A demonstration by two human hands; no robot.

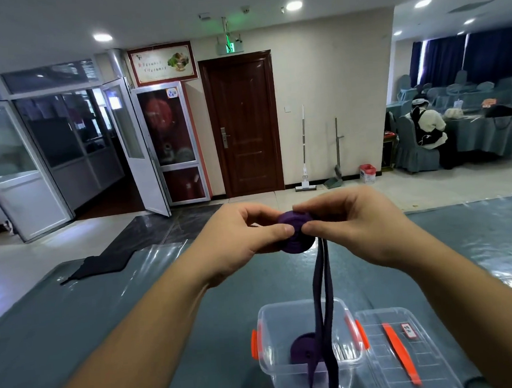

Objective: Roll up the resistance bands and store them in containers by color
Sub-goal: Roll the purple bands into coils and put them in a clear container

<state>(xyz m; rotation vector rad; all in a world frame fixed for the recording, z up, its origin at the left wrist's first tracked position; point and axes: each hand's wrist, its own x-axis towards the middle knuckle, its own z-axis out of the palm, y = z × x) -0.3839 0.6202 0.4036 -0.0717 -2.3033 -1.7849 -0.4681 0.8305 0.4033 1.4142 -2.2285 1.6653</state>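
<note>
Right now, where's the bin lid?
Head view, lower right: the lid lies flat on the table, just right of the clear bin, orange handle up.

Purple band (297,236), half coiled, dark purple tail hanging toward 6 o'clock. Clear container (308,347), orange latches, purple roll (303,349) inside. Clear lid (411,352) at 3 o'clock, orange handle. Table (105,310) grey-blue.
</note>
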